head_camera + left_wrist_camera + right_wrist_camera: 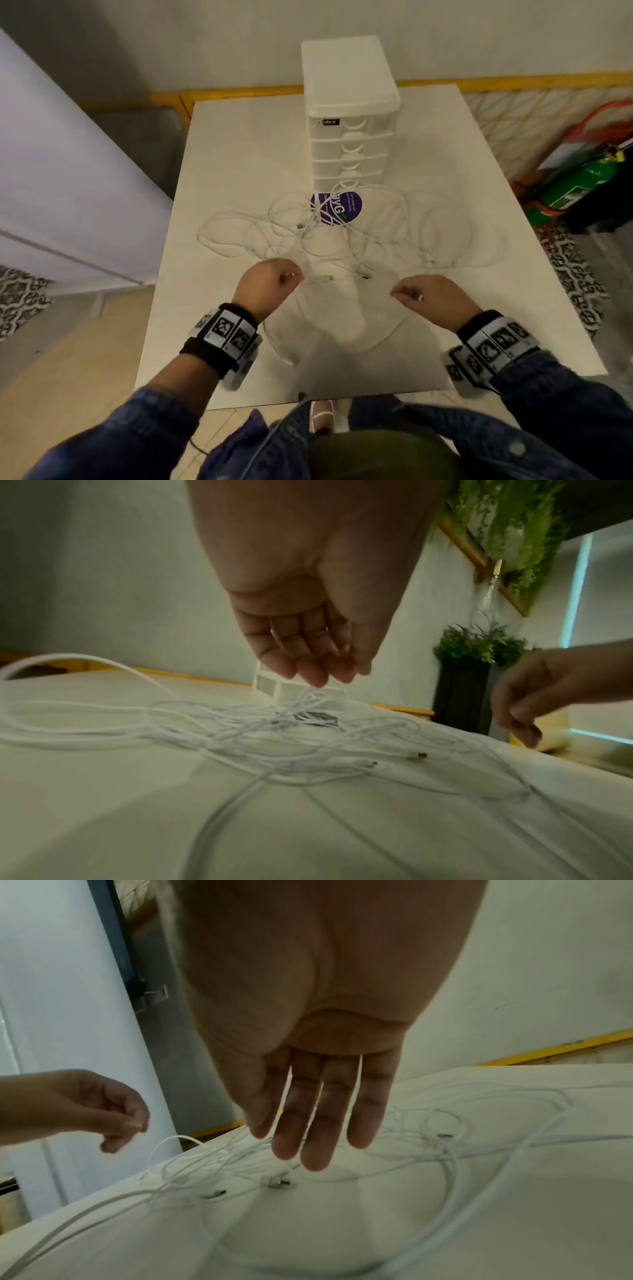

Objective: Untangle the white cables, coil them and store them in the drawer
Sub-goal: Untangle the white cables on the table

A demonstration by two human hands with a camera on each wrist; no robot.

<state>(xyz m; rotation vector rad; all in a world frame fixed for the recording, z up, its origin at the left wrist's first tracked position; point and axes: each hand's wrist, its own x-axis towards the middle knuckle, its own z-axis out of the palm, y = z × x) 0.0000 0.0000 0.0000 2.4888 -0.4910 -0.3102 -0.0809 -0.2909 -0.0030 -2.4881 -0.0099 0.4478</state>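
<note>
Several thin white cables (310,228) lie in one loose tangle across the middle of the white table (222,137), also visible as cables (274,731) and cables (441,1150). Two plug ends (329,277) lie just in front of my hands. My left hand (270,284) hovers at the tangle's near left; its fingertips (315,674) are bunched with the thumb, and a thin strand rises to them. My right hand (428,294) hangs above the near right loops, fingers (308,1137) straight and holding nothing. The white drawer tower (349,85) stands behind the tangle, all its drawers closed.
A round purple sticker (346,205) lies under the cables at the tower's foot. On the floor to the right lies a green extinguisher (582,185). A white cabinet (51,171) flanks the table's left side. A potted plant (479,645) stands beyond the far right.
</note>
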